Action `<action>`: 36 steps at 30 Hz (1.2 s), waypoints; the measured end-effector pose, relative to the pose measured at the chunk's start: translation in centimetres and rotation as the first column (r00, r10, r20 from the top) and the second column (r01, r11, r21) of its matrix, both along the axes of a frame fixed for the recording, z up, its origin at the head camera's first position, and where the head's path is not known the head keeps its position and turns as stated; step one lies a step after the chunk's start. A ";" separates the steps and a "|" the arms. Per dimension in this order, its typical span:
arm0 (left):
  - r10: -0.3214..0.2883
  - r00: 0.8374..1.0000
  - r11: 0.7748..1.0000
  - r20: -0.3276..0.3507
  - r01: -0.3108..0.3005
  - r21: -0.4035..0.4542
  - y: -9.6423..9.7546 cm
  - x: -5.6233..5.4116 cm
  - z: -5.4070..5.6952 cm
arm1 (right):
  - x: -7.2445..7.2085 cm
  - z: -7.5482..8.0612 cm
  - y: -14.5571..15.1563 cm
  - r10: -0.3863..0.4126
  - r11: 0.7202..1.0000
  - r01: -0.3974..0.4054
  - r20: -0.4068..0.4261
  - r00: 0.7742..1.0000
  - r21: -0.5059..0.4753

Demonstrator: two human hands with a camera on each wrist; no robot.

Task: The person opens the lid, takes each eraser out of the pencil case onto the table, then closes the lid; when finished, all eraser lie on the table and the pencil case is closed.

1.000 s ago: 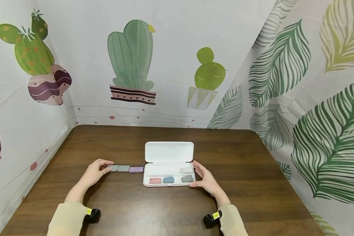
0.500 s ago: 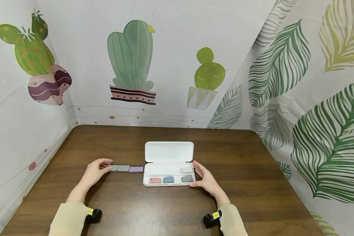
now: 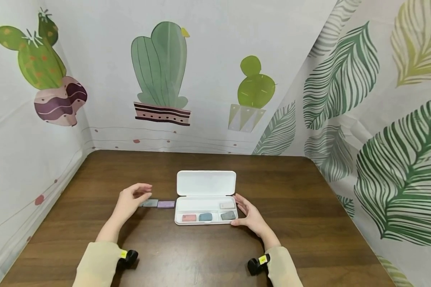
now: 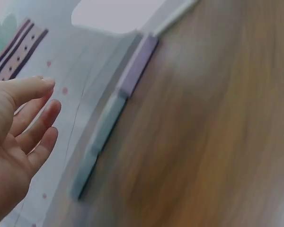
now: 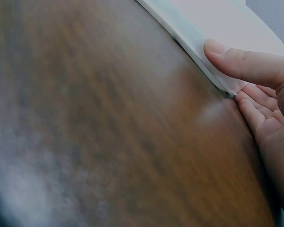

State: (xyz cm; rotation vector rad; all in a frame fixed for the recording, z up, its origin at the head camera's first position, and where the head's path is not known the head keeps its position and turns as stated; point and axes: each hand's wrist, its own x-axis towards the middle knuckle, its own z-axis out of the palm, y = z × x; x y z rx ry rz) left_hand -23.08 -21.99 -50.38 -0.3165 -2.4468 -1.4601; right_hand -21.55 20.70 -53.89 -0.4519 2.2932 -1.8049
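A white hinged case [image 3: 195, 204] lies with its lid [image 3: 206, 183] raised. Inside are a pink block [image 3: 189, 218], a blue block [image 3: 205, 217], a dark grey block [image 3: 228, 215] and a whitish block [image 3: 227, 205]. My right hand [image 3: 252, 220] holds the case's right end, thumb at the front corner and fingers along the side. From the case's left side runs a row: a purple block [image 3: 166, 204], a grey block [image 3: 150, 203] and another greyish block [image 4: 85, 176]. My left hand [image 3: 129, 203] hovers by the row's left end, fingers relaxed, holding nothing.
The brown wooden table [image 3: 186, 255] extends around the case. A white cloth with printed cacti [image 3: 161, 67] hangs behind its far edge, and leaf-patterned cloth [image 3: 398, 171] stands along the right. Black wrist cameras sit at both sleeves.
My left hand has let go of the row's leftmost block and moved up and to the right, now partly covering that block in the head view. My right hand stays at the case.
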 end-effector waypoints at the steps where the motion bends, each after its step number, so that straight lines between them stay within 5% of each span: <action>1: -0.011 1.000 1.000 -0.008 0.011 0.016 0.6 -0.1 0.1 | 0.0 0.0 0.0 -0.001 1.000 0.001 0.004 1.000 -0.005; 11: -0.138 0.990 0.990 -0.006 0.138 0.033 8.8 -0.2 1.1 | 0.1 0.0 0.2 -0.006 1.000 0.005 0.011 1.000 0.014; 21: -0.295 0.951 0.950 0.088 0.302 -0.080 16.4 0.2 0.5 | 0.1 0.0 0.1 -0.007 1.000 0.007 0.001 1.000 -0.002; 30: -0.362 0.922 0.912 0.137 0.381 -0.151 19.9 -0.1 -0.2 | 0.2 0.1 -0.1 0.004 1.000 -0.004 0.011 1.000 -0.001; 36: -0.372 0.917 0.898 0.143 0.395 -0.196 21.1 -0.4 -0.6 | 0.1 0.1 0.0 0.011 1.000 -0.011 -0.004 1.000 -0.004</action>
